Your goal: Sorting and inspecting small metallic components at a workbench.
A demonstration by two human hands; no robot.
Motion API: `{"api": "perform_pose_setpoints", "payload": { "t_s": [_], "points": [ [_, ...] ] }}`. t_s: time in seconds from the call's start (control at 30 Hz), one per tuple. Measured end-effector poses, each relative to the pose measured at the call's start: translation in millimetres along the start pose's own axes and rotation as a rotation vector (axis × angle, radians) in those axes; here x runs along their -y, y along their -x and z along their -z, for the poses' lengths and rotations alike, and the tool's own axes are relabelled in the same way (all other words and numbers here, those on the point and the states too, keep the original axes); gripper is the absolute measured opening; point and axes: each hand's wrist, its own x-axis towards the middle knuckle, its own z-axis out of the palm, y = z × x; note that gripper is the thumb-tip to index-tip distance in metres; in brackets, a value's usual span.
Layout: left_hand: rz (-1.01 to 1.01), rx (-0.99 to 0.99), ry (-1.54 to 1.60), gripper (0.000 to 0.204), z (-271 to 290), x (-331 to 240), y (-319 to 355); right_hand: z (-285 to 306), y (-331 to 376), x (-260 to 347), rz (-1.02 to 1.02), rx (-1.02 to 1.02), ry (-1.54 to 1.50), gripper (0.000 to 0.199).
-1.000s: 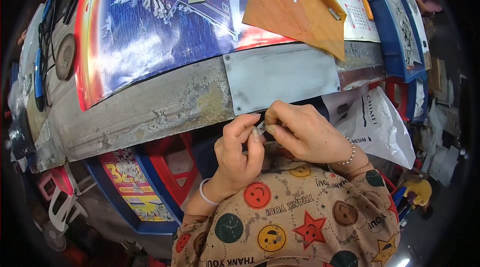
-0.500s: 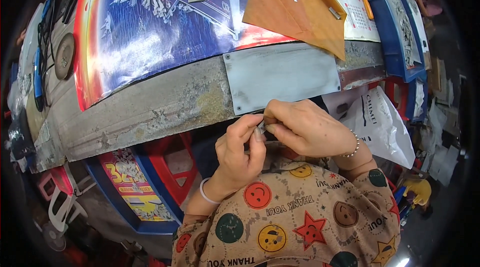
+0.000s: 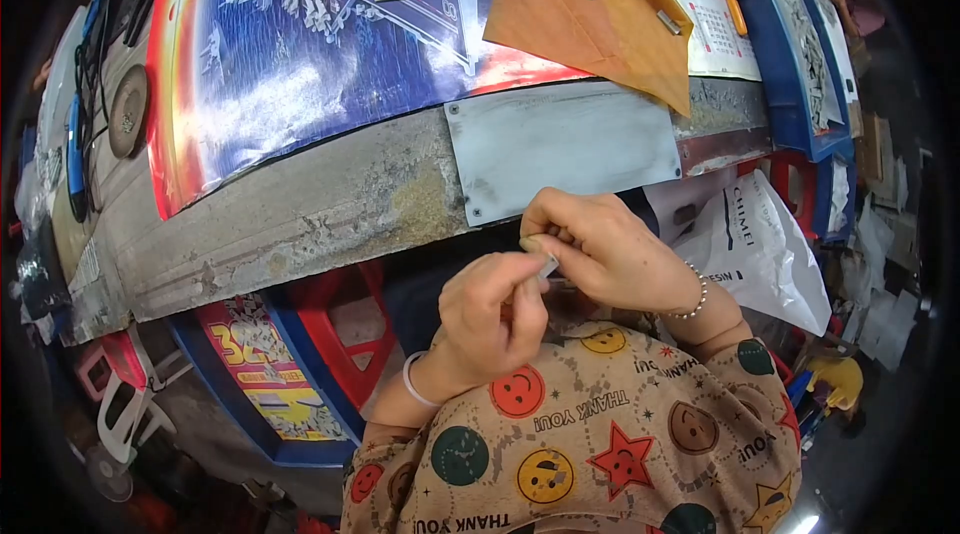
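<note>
Sitting between fingers [image 3: 507, 272]: small pale piece [image 3: 548, 266]

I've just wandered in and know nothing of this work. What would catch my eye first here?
Probably the shiny blue poster spread over the upper left of the worktable, with an orange sheet to its right. Next, the brown garment printed with smiling faces and stars, at the bottom centre. Just above it, the left hand and right hand meet at a small pale piece.
</note>
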Motion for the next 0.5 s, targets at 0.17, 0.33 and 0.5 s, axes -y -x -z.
{"api": "perform_pose_setpoints", "payload": {
  "t_s": [0.17,0.33,0.5],
  "points": [
    [0.067,-0.140,0.140,0.024,-8,4,-12,-6,-1,-2,-0.013,-0.076,-0.007,0.008],
    [0.146,-0.170,0.247,0.017,-1,-4,-3,0,1,4,-0.146,-0.147,-0.131,0.007],
    [0.230,-0.271,0.274,0.018,18,-11,6,-3,-19,8,0.251,-0.263,0.220,0.013]
  ]
}}
